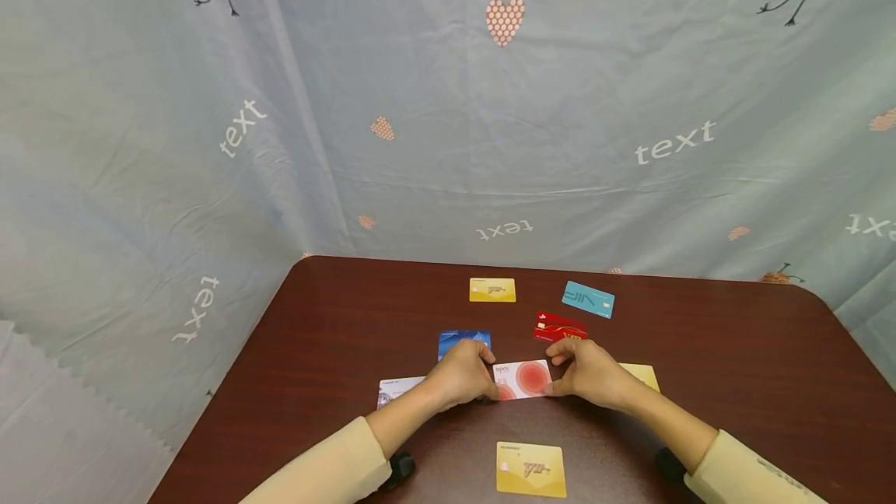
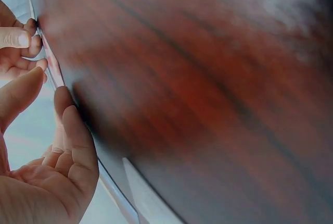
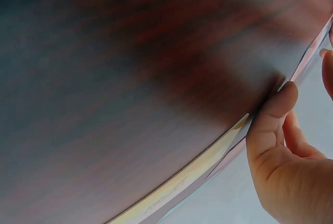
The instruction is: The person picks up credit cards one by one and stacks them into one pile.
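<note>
A white card with red circles [image 1: 523,378] lies near the middle of the dark brown table, between both hands. My left hand [image 1: 462,376] touches its left end, thumb and fingers spread apart. On the opposite end, my right hand [image 1: 589,373] has its thumb against the lower right edge. Both wrist views show a gap between thumb and fingers; the card is seen edge-on there. Partly behind the left hand is a blue card [image 1: 462,341], and a white printed card [image 1: 397,387] is partly covered by that arm. The right hand partly hides a yellow card [image 1: 642,374].
Closest to me lies another yellow card [image 1: 530,470]. Farther back on the table [image 1: 336,309] are a red card [image 1: 556,327], a teal card [image 1: 588,299] and a yellow card [image 1: 492,290]. A patterned grey-blue cloth [image 1: 420,61] hangs behind the table.
</note>
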{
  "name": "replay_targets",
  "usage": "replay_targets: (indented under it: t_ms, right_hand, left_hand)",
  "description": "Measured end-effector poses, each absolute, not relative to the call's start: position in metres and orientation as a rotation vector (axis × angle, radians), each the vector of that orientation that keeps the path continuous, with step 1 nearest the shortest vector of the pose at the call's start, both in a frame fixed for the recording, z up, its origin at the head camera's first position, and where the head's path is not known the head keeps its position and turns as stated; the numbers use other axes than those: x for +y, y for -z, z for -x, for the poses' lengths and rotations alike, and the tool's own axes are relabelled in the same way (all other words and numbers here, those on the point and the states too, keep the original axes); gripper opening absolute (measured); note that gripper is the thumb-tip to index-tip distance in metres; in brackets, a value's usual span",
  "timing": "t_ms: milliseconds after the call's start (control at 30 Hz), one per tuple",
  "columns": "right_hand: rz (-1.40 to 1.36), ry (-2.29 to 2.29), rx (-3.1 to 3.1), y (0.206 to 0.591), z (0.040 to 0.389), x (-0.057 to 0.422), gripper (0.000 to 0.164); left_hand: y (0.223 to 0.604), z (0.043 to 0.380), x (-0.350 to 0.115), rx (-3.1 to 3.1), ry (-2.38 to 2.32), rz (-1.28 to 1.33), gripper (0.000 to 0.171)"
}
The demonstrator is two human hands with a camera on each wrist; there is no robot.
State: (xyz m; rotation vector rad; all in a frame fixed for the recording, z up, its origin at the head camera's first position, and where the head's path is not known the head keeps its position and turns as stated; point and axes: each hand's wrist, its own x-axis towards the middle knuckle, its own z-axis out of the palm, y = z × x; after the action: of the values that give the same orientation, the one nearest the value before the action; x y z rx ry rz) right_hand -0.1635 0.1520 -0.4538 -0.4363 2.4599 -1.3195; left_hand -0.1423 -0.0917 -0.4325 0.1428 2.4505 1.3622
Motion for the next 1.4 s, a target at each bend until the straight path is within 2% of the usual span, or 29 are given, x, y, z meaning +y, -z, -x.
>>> replay_targets:
  t_ms: [367, 833, 1400]
  right_hand:
    - [0.448, 1.225, 2.507, 0.4554, 0.1631, 0.1478, 0.058]
    - [0.453, 1.101, 2.580, 0.4529, 0.1648, 0.1429, 0.050]
    - [0.412, 1.267, 2.504, 0.4507, 0.1597, 0.1417, 0.053]
  left_hand:
    - [0.4409, 0.1445, -0.0920, 2.539, -1.291, -0.163, 0.043]
    - [0.4394, 0.1452, -0.0903, 2.648, -1.147, -0.157, 0.044]
    - [0.4369, 0.1448, -0.0885, 2.638, -1.148, -0.150, 0.044]
